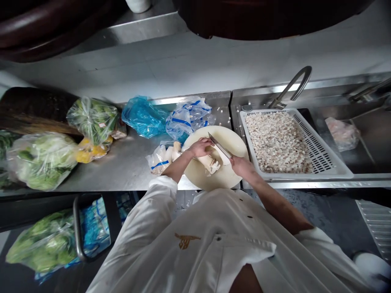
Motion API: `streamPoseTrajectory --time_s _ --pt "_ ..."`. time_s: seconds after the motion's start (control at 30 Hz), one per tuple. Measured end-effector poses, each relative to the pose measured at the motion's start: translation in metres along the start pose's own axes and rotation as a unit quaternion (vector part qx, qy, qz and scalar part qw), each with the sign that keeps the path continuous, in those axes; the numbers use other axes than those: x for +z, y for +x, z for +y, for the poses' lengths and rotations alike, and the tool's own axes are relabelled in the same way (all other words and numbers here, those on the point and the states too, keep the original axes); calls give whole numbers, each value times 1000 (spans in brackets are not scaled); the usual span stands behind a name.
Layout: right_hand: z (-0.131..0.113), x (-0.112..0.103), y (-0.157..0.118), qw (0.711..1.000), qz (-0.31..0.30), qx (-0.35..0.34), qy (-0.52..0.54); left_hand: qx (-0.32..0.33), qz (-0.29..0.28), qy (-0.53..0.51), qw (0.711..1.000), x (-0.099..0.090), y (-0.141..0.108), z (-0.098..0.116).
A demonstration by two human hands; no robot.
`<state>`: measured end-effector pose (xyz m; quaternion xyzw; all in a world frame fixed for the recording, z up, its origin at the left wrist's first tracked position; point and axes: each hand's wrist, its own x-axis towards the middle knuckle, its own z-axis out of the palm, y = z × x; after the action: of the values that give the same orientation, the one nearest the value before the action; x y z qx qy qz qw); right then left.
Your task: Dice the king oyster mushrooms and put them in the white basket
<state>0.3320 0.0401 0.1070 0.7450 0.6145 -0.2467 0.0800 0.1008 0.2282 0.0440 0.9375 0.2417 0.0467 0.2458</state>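
Observation:
On a round, cream-coloured cutting board (195, 179) lie pale king oyster mushroom pieces (209, 163). My left hand (200, 148) presses down on the mushroom with its fingers curled, close beside the blade. My right hand (242, 167) grips the handle of a knife (220, 146), its blade slanting up and left across the board toward my left fingertips. Part of the mushroom is hidden beneath my left hand. Left of the board, more whole mushrooms (176, 149) stick out of an opened clear plastic bag (159, 159) with blue tape.
A white perforated tray (324, 150) heaped with small diced pieces (275, 142) stands right, below a curved faucet (301, 81). A sink holds a bagged item (342, 132). Crumpled blue (143, 116) and clear bags (191, 116) lie behind the board; bagged greens (45, 160) sit left.

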Motion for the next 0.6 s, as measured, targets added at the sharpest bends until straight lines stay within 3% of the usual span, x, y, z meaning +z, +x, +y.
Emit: streamPoseTrajectory --time_s 0.17,0.37,0.47,0.6 --pt "15 -5 -19 1000 -14 17 -14 3 34 -9 999 1 -6 3" --pt "-10 -14 -8 1000 -14 4 14 -14 33 -13 999 3 -4 3" --pt "-17 -10 3 999 -30 17 27 -14 27 -9 1000 3 -3 2" --pt "-5 3 -1 999 -25 3 24 -4 38 -11 999 4 -5 2"
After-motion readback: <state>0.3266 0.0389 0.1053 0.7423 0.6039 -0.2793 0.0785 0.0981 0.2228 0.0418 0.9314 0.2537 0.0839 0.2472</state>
